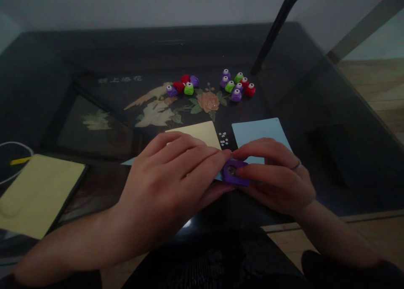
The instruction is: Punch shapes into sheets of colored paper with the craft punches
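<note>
Both of my hands meet over a small purple paper punch near the front edge of the dark table. My left hand lies over a yellow paper sheet, its fingers closed against the punch from the left. My right hand, with a ring on one finger, grips the punch from the right and rests on a light blue paper sheet. A blue paper edge sticks out of the punch under my left fingers. Tiny punched-out paper bits lie between the two sheets.
Two clusters of small punches, purple, red and green, sit further back: one at left, one at right. A larger yellow sheet lies at the left front. A black pole rises at the back right. The table bears a flower painting.
</note>
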### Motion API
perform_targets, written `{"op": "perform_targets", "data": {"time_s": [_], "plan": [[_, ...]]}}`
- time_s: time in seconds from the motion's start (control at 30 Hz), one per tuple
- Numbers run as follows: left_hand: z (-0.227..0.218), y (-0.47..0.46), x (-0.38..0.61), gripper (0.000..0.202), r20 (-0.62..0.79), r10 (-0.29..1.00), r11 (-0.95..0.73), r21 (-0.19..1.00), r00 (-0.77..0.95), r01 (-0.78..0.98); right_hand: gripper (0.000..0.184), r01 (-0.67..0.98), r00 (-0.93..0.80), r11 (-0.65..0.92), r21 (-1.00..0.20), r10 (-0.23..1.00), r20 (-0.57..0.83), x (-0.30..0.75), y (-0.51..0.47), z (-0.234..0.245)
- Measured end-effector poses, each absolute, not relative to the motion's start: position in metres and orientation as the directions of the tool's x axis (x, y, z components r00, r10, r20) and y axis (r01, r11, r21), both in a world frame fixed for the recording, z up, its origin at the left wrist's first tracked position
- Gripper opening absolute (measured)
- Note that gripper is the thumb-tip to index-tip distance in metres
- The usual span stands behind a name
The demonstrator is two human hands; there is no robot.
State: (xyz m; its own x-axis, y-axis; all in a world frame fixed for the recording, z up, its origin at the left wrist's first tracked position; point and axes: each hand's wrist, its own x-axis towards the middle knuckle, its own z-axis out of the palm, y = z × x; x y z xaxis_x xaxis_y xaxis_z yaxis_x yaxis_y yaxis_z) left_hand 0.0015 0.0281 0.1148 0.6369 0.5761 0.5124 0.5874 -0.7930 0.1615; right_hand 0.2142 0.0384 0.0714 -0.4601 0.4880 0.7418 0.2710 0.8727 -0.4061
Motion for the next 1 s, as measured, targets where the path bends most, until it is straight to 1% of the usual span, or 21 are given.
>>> {"op": "perform_targets", "data": {"time_s": [0.23, 0.4, 0.57, 0.73, 0.8, 1.0], "plan": [[0.1164, 0.0249, 0.0015, 0.022, 0.502, 0.584, -0.792, 0.184, 0.637, 0.582, 0.018, 0.240, -0.459, 0.872, -0.425, 0.488, 0.742, 0.2145, 0.0379, 0.0692], [0.1159, 0.0243, 0.0006, 0.024, 0.505, 0.577, -0.798, 0.178, 0.643, 0.576, 0.014, 0.240, -0.474, 0.876, -0.418, 0.481, 0.737, 0.2152, 0.0382, 0.0699], [0.1164, 0.0250, 0.0017, 0.021, 0.490, 0.575, -0.802, 0.178, 0.656, 0.570, 0.010, 0.236, -0.503, 0.885, -0.403, 0.465, 0.728, 0.2173, 0.0398, 0.0697], [0.1171, 0.0251, 0.0025, 0.021, 0.499, 0.551, -0.822, 0.187, 0.669, 0.538, 0.013, 0.211, -0.513, 0.904, -0.371, 0.425, 0.746, 0.2213, 0.0387, 0.0707], [0.1180, 0.0248, 0.0024, 0.019, 0.498, 0.552, -0.822, 0.194, 0.668, 0.535, 0.014, 0.216, -0.530, 0.904, -0.369, 0.426, 0.733, 0.2226, 0.0366, 0.0731], [0.1208, 0.0251, 0.0017, 0.017, 0.473, 0.563, -0.819, 0.209, 0.678, 0.534, 0.015, 0.206, -0.540, 0.893, -0.401, 0.445, 0.714, 0.2228, 0.0319, 0.0784]]}}
